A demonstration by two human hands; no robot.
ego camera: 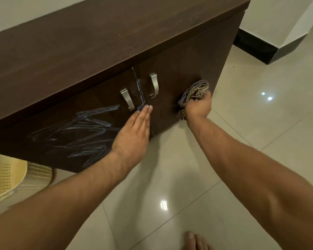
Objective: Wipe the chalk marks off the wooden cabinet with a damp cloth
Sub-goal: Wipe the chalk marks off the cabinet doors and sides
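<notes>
Cabinet (pixel 101 42), dark brown wood, fills the upper left of my head view; two doors w/ a silver handle each, left handle (pixel 127 99) and right handle (pixel 154 85), either side of the centre seam. Chalk marks (pixel 79 131), pale bluish-white scribbles, cover most of the left door from near its handle down toward the bottom edge. A little more chalk shows along the seam betw. the handles. Right door looks clean as far as I can tell.

Left hand (pixel 134 134) lies flat on the cabinet front, fingers straight and together, not gripping anything; fingertips sit at the seam just below the left handle, palm over the right end of the scribbles. Right hand (pixel 198 107) is closed in a fist around the cloth (pixel 195 91), a bunched striped rag, grey and tan. Cloth is pressed against the right door near its outer edge, well apart from the chalk on the left door. A tail of it hangs below the wrist.

Floor (pixel 260 123) is glossy light tile w/ lamp reflections. Perforated yellowish plastic item (pixel 11 177) sits at lower left, partly under the cabinet's edge; can't tell what it is. Bare toes (pixel 195 240) at the bottom edge.
</notes>
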